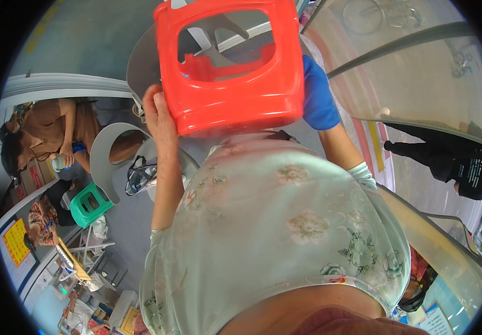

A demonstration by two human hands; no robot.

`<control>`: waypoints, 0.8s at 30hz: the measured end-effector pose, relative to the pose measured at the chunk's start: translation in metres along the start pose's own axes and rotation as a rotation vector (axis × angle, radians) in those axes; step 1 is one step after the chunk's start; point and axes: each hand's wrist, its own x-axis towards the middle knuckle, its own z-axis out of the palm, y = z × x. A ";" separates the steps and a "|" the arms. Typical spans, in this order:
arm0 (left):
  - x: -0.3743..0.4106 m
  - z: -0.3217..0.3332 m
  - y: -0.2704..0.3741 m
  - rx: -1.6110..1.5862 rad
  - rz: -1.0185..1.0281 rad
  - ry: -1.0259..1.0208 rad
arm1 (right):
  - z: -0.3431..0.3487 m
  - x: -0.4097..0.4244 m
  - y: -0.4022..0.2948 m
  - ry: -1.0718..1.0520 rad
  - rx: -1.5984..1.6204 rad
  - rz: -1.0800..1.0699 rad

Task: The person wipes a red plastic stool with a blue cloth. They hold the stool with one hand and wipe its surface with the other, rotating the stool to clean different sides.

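Observation:
A glossy red plastic stool (241, 102) is held up in front of my chest, with a large rounded opening in the side facing me. My bare left hand (160, 113) presses against its left side, fingers partly hidden behind it. On the right side my right hand (318, 98), in a blue glove, grips the stool; its fingertips are out of sight. Through the opening I see the stool's far red frame and grey surfaces beyond.
Behind the stool is a grey curved plastic chair (142, 63). To the left stand another grey chair (98, 146), a clear bag with dark handles (140, 176) and a green plastic stool (90, 205). A seated person (52, 130) is far left. Translucent panels (408, 79) stand at right.

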 end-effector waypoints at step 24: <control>-0.021 0.040 0.000 0.506 -0.211 -0.449 | -0.012 -0.003 -0.023 0.309 -0.677 -0.427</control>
